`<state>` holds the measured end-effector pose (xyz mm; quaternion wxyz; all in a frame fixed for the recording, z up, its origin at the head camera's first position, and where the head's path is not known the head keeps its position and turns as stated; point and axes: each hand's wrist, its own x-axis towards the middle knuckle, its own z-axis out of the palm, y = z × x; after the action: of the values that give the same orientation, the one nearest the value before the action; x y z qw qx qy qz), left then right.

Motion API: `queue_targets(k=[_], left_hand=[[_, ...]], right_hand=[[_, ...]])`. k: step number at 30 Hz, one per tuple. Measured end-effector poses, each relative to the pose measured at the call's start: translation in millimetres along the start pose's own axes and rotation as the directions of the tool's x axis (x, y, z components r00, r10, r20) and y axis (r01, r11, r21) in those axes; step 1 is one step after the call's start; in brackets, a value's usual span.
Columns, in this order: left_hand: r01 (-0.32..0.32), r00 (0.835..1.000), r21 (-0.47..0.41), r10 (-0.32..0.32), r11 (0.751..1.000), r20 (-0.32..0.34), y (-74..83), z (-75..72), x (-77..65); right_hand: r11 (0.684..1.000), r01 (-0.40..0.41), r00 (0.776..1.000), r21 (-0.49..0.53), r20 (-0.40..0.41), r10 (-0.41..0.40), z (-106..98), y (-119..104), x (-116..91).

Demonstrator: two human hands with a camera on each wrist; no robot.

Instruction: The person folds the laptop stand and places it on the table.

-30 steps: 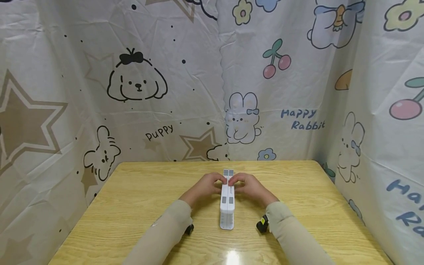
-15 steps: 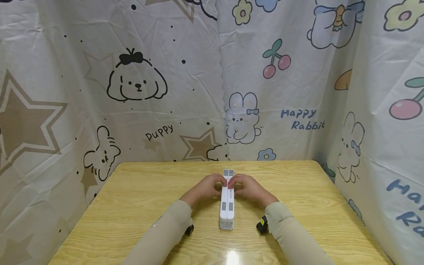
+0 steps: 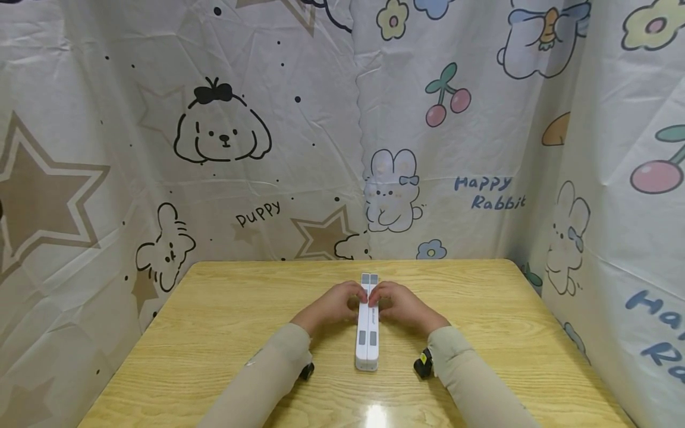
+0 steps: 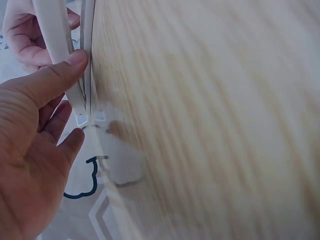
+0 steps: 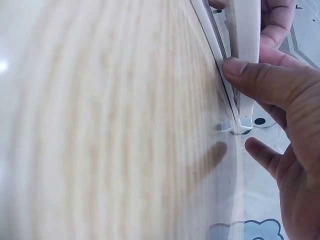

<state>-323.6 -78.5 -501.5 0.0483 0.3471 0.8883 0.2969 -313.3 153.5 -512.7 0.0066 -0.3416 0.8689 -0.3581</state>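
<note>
A white folding laptop stand with grey pads lies lengthwise at mid-table, its two long bars side by side. My left hand grips its left side near the far end. From the right, my right hand holds the same stretch. Both hands' index fingers curl over the top. In the left wrist view, the thumb lies against the stand's side, where a narrow gap separates upper and lower bars. The right wrist view shows the other thumb at a similar gap. Some fingertips are hidden behind the stand.
The wood-grain table reaches back to a printed cloth curtain, which also hangs at both sides. A small black wrist camera sits by the right cuff, and another by the left.
The near end of the stand's upper bars has come down toward the base, so the stand is flatter. Both hands have slid slightly nearer and lower, keeping their hold.
</note>
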Motion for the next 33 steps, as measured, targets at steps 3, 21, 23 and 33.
queue_targets(k=[3, 21, 23, 33], left_hand=[[-0.005, 1.0, 0.001, 0.005, 1.0, 0.009, -0.6, -0.5, 0.1], [0.055, 0.995, 0.046, -0.058, 0.997, 0.083, 5.6, -2.9, -1.0], [0.069, 0.992, 0.054, -0.074, 0.996, 0.099, 7.6, -4.4, -3.2], [-0.021, 0.995, 0.146, 0.006, 0.989, 0.101, 10.5, -1.6, -21.6]], right_hand=[[0.999, 0.011, 1.0, -0.041, 0.013, -0.011, 0, 1, 0], [0.954, 0.164, 0.984, -0.25, 0.104, -0.142, -6, -11, 0], [0.943, 0.186, 0.981, -0.275, 0.109, -0.162, -7, -14, -2], [0.865, 0.235, 0.971, -0.443, 0.082, -0.223, -4, -25, -16]])
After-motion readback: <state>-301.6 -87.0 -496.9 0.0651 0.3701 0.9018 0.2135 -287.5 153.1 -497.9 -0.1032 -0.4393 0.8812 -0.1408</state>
